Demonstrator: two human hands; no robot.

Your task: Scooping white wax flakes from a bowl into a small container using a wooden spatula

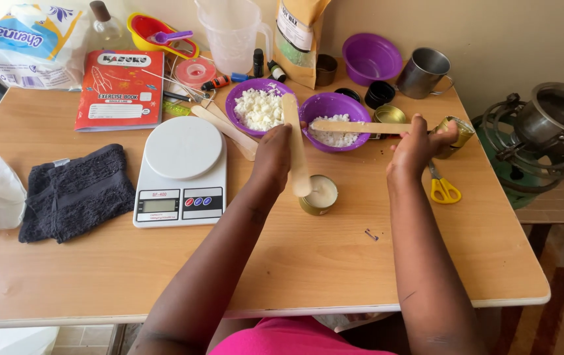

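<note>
The left hand (274, 154) grips one wooden stick (295, 141) over a small tin (319, 194) on the surface (295, 263) — already filled with pale wax; the right hand (416, 144) pinches another stick (354, 126) — neither yet laid across.

the scene is seen from one head-worn camera, aimed steeply down and forward over the worktop (98, 276) (close range), with the wall met beyond its far edge.
</note>
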